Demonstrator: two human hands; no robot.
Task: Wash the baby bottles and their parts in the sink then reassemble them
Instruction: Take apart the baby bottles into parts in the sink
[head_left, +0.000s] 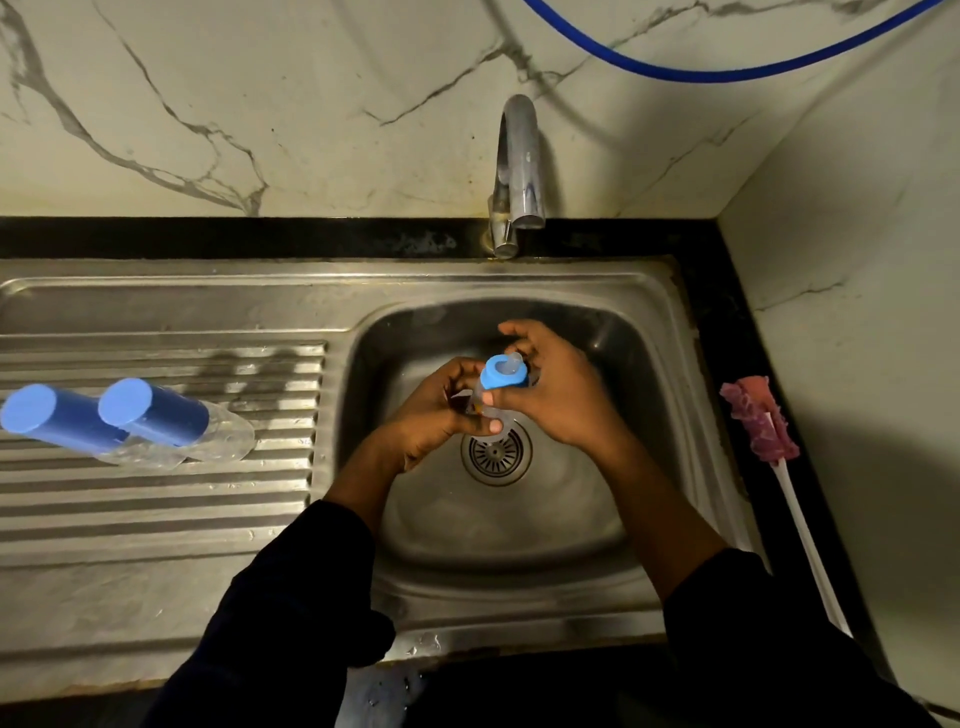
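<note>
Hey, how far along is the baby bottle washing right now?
Looks done: a blue-capped bottle and a second capped bottle lie assembled on the drainboard. In hand: the left hand grips a third bottle over the sink while the right hand holds its blue collar and nipple. Left: finishing that one; no cap for it shows.

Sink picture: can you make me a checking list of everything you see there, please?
Surface: steel sink with ribbed drainboard.
Job's things: held bottle with blue collar, over the drain; outer capped bottle and inner capped bottle lying on the drainboard.
Clutter: bottle brush on the counter beside the basin.
Grippers: left hand grips the held bottle's body; right hand grips its collar.
Cables: blue hose hanging across the wall.
Surroundings: tap, marble wall.
</note>
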